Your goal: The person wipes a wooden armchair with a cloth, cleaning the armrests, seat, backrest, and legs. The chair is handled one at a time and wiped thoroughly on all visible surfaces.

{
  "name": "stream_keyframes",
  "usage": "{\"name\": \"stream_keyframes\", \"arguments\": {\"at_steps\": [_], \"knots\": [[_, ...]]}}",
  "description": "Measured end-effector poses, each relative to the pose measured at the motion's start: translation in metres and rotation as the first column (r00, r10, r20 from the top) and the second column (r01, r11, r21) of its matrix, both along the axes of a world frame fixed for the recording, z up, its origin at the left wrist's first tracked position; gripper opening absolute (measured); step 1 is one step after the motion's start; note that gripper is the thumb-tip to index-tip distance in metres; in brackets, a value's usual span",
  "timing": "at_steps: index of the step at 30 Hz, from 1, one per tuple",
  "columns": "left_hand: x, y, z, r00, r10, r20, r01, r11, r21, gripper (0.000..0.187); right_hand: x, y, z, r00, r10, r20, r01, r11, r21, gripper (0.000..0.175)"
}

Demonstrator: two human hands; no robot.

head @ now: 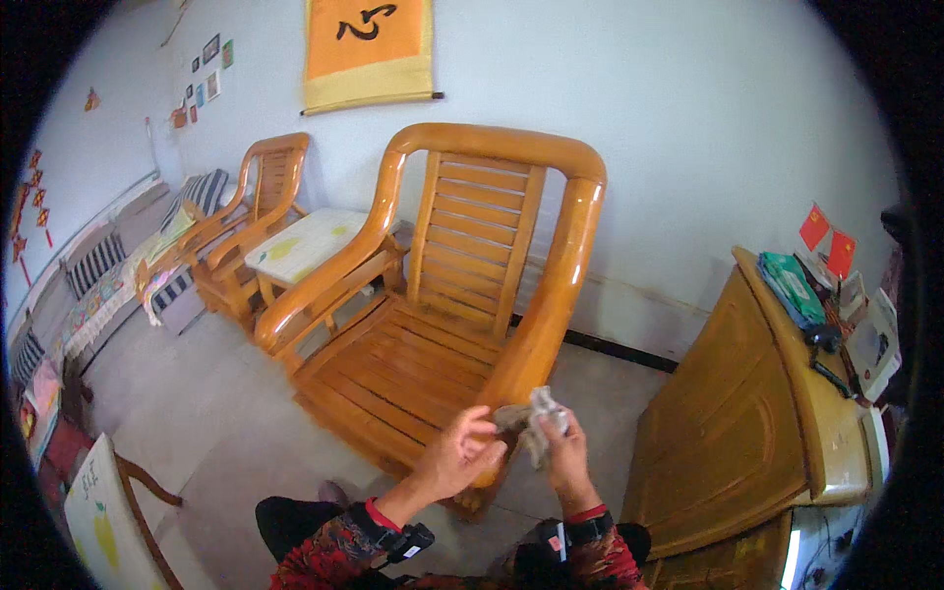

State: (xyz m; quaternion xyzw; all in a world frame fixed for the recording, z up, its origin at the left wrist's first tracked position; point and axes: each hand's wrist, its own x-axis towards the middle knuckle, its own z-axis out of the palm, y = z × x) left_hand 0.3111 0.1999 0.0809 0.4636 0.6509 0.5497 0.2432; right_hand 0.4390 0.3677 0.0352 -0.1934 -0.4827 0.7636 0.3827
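A crumpled grey cloth (pixel 540 431) is pinched in my right hand (pixel 568 450), above the front end of the wooden armchair's right armrest. One part of the cloth stretches left towards my left hand (pixel 461 453). The fingers of that hand are bent and apart, and nothing shows between them; whether a fingertip touches the cloth is unclear. Before me stands the glossy wooden armchair (pixel 413 354), with a slatted seat and a slatted back. Its curved armrests run forward on both sides.
A carved wooden cabinet (pixel 723 413) stands close on the right, with small red flags (pixel 841 254) and other items on top. Left of the armchair are a cloth-covered side table (pixel 313 243) and a second wooden armchair (pixel 273 177). Another covered table (pixel 110 516) sits at lower left.
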Motion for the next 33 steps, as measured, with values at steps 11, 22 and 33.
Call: {"name": "stream_keyframes", "arguments": {"at_steps": [11, 22, 33], "knots": [[-0.010, 0.013, -0.076, 0.840, 0.403, -0.362, -0.400, 0.912, 0.088, 0.068, -0.008, 0.024, -0.055, 0.974, 0.207, -0.089, -0.224, 0.921, -0.317, 0.047], [-0.032, 0.017, -0.115, 0.844, 0.293, 0.450, -0.294, 0.953, -0.069, 0.071, -0.015, -0.005, -0.025, 0.985, 0.122, 0.123, -0.082, 0.952, -0.294, 0.038], [-0.048, -0.018, -0.087, 0.917, 0.391, 0.074, -0.352, 0.883, -0.310, 0.079, -0.033, -0.025, -0.003, 0.921, 0.172, 0.349, -0.165, 0.985, -0.050, 0.037]]}}
